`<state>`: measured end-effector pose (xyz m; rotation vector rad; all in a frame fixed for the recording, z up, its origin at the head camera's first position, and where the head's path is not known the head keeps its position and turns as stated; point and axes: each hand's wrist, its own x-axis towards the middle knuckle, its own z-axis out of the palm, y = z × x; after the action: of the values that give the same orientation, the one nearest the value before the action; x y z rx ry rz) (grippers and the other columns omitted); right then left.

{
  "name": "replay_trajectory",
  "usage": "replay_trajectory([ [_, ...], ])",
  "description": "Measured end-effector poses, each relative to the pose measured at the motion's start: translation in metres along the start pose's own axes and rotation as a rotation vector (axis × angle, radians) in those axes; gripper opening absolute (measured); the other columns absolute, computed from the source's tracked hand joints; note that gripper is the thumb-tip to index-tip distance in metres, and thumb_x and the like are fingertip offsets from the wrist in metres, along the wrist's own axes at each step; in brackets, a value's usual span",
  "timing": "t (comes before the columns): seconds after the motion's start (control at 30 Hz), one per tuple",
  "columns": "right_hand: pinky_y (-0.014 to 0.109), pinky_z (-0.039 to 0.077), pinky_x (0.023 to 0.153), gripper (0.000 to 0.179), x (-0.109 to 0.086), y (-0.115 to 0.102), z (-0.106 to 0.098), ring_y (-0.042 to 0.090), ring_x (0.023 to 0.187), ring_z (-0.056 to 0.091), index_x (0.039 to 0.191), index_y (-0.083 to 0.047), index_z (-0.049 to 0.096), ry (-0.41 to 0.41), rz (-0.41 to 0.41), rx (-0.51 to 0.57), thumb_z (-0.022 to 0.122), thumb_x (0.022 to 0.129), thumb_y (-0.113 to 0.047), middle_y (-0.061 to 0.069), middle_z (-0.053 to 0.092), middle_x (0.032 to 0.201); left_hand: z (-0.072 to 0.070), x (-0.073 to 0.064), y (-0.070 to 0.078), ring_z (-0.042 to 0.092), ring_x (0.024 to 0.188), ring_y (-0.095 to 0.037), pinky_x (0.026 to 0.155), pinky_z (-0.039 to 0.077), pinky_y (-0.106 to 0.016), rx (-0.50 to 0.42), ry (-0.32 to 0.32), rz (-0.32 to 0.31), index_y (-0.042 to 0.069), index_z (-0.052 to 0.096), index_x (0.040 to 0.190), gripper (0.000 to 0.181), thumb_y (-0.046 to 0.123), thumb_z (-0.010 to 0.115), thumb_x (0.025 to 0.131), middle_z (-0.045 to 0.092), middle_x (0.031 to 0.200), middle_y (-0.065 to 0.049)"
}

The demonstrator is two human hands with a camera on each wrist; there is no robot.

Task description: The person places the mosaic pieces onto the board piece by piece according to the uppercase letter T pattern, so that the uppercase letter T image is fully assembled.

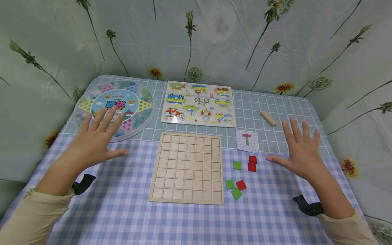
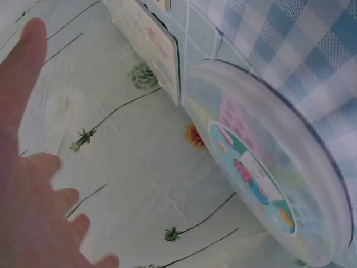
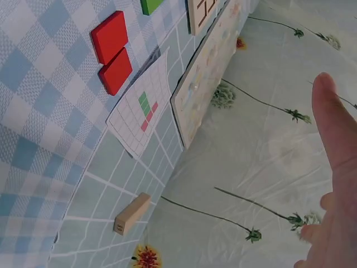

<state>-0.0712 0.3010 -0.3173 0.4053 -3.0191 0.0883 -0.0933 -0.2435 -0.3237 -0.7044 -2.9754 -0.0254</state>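
My left hand (image 1: 95, 141) is held with fingers spread, overlapping the round Chinese checkers box (image 1: 144, 119) in the head view, and it holds nothing. On the other side my right hand (image 1: 301, 154) is likewise spread wide and holds nothing. Between them lies a square wooden grid board (image 1: 187, 166) with bare cells. To its right are red tiles (image 1: 241, 184) and green tiles (image 1: 237, 165), several in all, lying loose. A small pattern card (image 1: 247, 141) above the tiles shows a T with a red bar and green stem.
Behind the grid board lies a wooden vehicle puzzle (image 1: 198, 104). A small wooden block (image 1: 268, 118) rests at the back right, beyond the card. A checked cloth (image 1: 122, 211) covers the front of the table, and a floral curtain (image 1: 220, 41) hangs behind.
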Motion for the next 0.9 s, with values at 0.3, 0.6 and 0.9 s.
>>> replay_trajectory([
  [0.3,0.061,0.004,0.099,0.112,0.001,-0.001,0.012,0.039,0.132,0.000,0.145,-0.007,0.006,0.075,-0.059,0.287,0.081,0.064,-0.026,0.022,0.011,0.146,0.026,0.002,0.016,0.011,0.133,-0.033,0.101,0.020,-0.052,-0.151,0.180,0.177,0.007,0.018,0.144,0.103,0.062,0.063,0.069,0.008,0.149,-0.012],
  [0.6,0.060,0.031,0.089,0.095,-0.003,-0.008,0.038,0.040,0.124,0.029,0.143,-0.013,0.024,0.088,-0.035,0.447,0.079,0.066,-0.009,0.022,0.032,0.138,0.058,0.002,0.044,0.018,0.132,-0.031,0.101,0.024,-0.047,-0.315,0.112,0.192,0.007,0.015,0.145,0.102,0.054,0.067,0.071,0.018,0.147,-0.013],
  [0.9,0.055,0.035,0.088,0.072,-0.007,-0.007,0.073,0.037,0.120,0.037,0.136,-0.007,0.039,0.070,-0.007,0.492,0.074,0.073,-0.010,0.019,0.042,0.132,0.077,0.000,0.060,0.024,0.129,-0.031,0.099,0.027,-0.048,-0.502,-0.048,0.119,0.005,0.021,0.143,0.101,0.059,0.064,0.070,0.023,0.145,-0.013],
])
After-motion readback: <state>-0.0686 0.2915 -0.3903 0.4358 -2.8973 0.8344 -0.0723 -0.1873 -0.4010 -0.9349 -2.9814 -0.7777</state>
